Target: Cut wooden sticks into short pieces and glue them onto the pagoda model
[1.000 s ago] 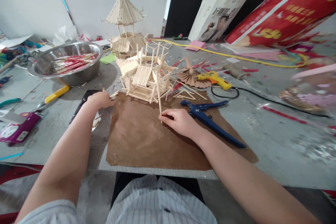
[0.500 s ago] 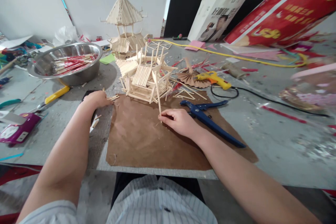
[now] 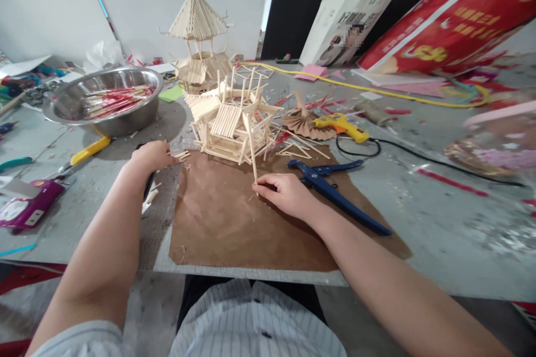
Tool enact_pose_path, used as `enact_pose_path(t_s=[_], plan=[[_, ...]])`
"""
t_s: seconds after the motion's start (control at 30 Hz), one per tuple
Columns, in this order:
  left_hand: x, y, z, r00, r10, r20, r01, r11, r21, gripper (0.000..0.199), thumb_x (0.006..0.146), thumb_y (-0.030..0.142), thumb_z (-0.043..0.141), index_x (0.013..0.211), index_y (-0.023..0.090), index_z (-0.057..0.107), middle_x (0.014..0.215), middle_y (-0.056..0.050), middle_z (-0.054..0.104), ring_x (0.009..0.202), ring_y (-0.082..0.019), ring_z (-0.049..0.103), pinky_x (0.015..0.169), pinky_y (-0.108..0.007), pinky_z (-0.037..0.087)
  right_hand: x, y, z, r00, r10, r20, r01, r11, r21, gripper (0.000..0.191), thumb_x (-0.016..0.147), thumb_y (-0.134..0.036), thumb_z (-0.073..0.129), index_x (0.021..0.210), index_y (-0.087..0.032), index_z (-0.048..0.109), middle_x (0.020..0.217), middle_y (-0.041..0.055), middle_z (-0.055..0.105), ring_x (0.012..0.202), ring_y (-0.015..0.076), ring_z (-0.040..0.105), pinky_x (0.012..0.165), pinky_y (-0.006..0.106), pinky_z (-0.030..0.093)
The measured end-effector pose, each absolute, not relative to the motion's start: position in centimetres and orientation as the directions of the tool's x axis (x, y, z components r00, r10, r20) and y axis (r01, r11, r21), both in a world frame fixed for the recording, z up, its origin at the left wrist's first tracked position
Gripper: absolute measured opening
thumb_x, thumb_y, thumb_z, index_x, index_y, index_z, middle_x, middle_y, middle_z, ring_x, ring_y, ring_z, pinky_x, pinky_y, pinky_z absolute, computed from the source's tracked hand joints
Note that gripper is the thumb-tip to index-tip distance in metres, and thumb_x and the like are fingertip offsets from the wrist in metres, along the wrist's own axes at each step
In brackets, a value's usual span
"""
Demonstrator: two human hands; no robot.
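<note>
A thin wooden stick is pinched near its lower end by my right hand, above a brown sheet. The stick slants up across the front of a small pavilion model built of wooden sticks, its upper end overlapping the model's corner. To the left, my left hand reaches over a dark flat object beside a few short stick pieces. Its fingers curl down, mostly hidden, so its grip does not show. Beside my right wrist lies a blue-handled cutter.
A steel bowl of red and pale sticks stands at left, near a yellow-handled tool and a purple power strip. Behind is a taller stick tower. A yellow glue gun trails a black cord rightward.
My left hand has shifted slightly, the wrist lifting a little over the dark object. My right hand and its stick stay in place.
</note>
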State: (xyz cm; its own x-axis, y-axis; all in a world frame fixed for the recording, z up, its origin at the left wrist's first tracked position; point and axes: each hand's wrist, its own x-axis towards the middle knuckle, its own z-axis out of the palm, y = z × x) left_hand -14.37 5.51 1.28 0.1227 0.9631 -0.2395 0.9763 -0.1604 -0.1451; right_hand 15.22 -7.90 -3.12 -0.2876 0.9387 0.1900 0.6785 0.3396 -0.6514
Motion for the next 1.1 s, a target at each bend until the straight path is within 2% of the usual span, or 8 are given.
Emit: enact_pose_path(t_s=[0.1, 0.2, 0.37, 0.6, 0.73, 1.1], plan=[[-13.7, 5.3, 1.2, 0.18, 0.961, -0.21, 0.962, -0.216, -0.165, 0.037, 0.064, 0.044, 0.047, 0.091, 0.025, 0.063, 0.093, -0.006, 0.064, 0.082, -0.022, 0.058, 0.063, -0.025, 0.041, 15.2, -7.9, -3.1, -0.282, 0.942, 0.183, 0.684, 0.331, -0.649, 0.017, 0.078, -0.028, 0.049, 0.076, -0.019, 0.064, 0.071, 0.001, 0.067, 0.066, 0.0137, 0.06, 0.063, 0.024, 0.042], [-13.3, 5.0, 1.3, 0.259, 0.941, -0.216, 0.944, -0.294, -0.147, 0.032, 0.065, 0.037, 0.046, 0.091, 0.027, 0.063, 0.092, -0.003, 0.065, 0.083, -0.02, 0.057, 0.064, -0.024, 0.041, 15.2, -7.9, -3.1, -0.285, 0.94, 0.185, 0.683, 0.335, -0.649, 0.017, 0.078, -0.028, 0.049, 0.075, -0.019, 0.064, 0.071, 0.0012, 0.067, 0.066, 0.0139, 0.06, 0.062, 0.024, 0.042], [-12.8, 4.5, 1.6, 0.244, 0.938, -0.244, 0.941, -0.291, -0.176, 0.034, 0.066, 0.04, 0.045, 0.092, 0.028, 0.064, 0.091, -0.005, 0.064, 0.082, -0.022, 0.058, 0.066, -0.027, 0.041, 15.3, -7.9, -3.2, -0.283, 0.941, 0.183, 0.679, 0.331, -0.656, 0.017, 0.078, -0.028, 0.05, 0.076, -0.019, 0.063, 0.072, 0.0014, 0.067, 0.067, 0.0136, 0.06, 0.064, 0.024, 0.042], [-12.3, 4.5, 1.4, 0.209, 0.942, -0.263, 0.936, -0.271, -0.224, 0.035, 0.068, 0.038, 0.041, 0.087, 0.021, 0.066, 0.09, -0.01, 0.064, 0.082, -0.025, 0.058, 0.067, -0.031, 0.043, 15.2, -7.9, -3.2, -0.283, 0.943, 0.175, 0.678, 0.326, -0.659, 0.017, 0.078, -0.028, 0.049, 0.077, -0.019, 0.064, 0.072, 0.0014, 0.067, 0.067, 0.0136, 0.06, 0.064, 0.025, 0.042], [-12.9, 4.7, 1.4, 0.196, 0.944, -0.266, 0.939, -0.259, -0.226, 0.036, 0.065, 0.038, 0.044, 0.085, 0.02, 0.067, 0.089, -0.011, 0.065, 0.08, -0.026, 0.059, 0.069, -0.031, 0.043, 15.3, -7.9, -3.2, -0.284, 0.943, 0.177, 0.68, 0.328, -0.656, 0.018, 0.078, -0.028, 0.049, 0.077, -0.018, 0.064, 0.075, 0.0019, 0.067, 0.069, 0.0136, 0.06, 0.065, 0.024, 0.042], [-12.2, 4.6, 1.2, 0.227, 0.946, -0.234, 0.94, -0.275, -0.201, 0.038, 0.066, 0.041, 0.042, 0.086, 0.02, 0.066, 0.085, -0.008, 0.065, 0.077, -0.023, 0.059, 0.062, -0.028, 0.041, 15.3, -7.9, -3.3, -0.281, 0.942, 0.182, 0.683, 0.33, -0.651, 0.017, 0.078, -0.029, 0.049, 0.077, -0.019, 0.064, 0.072, 0.0011, 0.067, 0.067, 0.0132, 0.06, 0.064, 0.024, 0.042]])
